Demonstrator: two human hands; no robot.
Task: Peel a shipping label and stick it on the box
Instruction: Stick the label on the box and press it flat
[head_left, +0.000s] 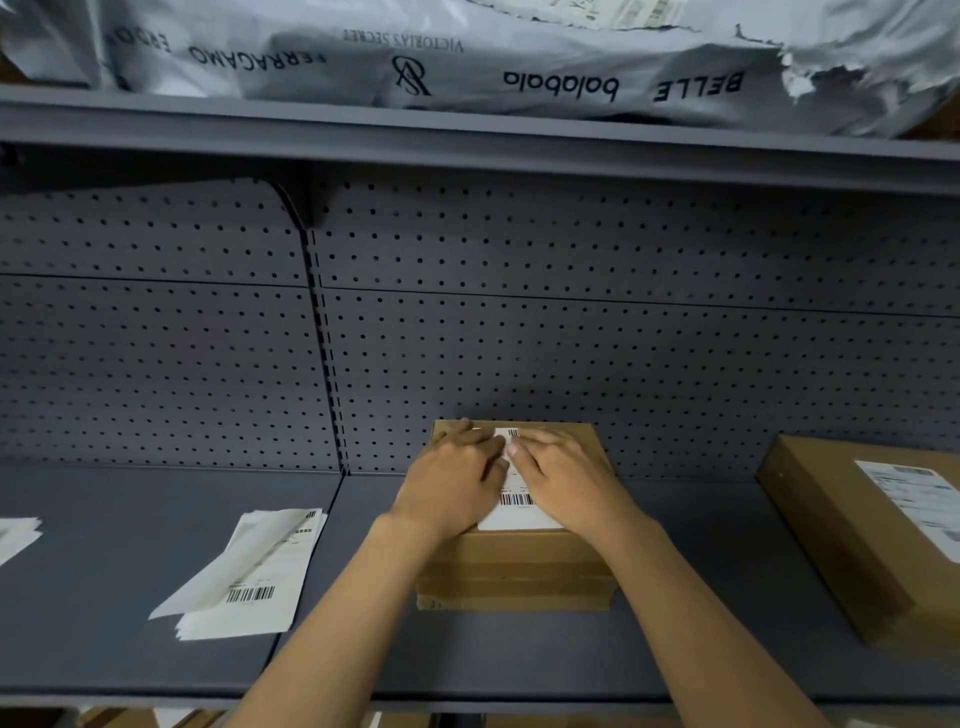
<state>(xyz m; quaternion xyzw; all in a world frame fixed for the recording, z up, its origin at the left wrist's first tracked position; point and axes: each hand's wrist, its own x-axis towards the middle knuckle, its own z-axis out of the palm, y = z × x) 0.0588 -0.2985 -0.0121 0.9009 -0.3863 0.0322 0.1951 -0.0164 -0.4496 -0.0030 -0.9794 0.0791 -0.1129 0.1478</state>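
I watched the left hand (451, 483) and right hand (566, 483), fingers (480, 441) spread flat, smoothing the thin, limp-looking shipping label (519, 512) onto the stiff cardboard box (514, 569).

Stockroom — pegboard shelving (623, 364), labelled boxes (857, 530), mailer bags (467, 62)

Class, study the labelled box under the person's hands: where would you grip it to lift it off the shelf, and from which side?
Grip the box by its two short side faces, coming from left and right. Its label faces up under both hands, so probably keep fingers off the top.
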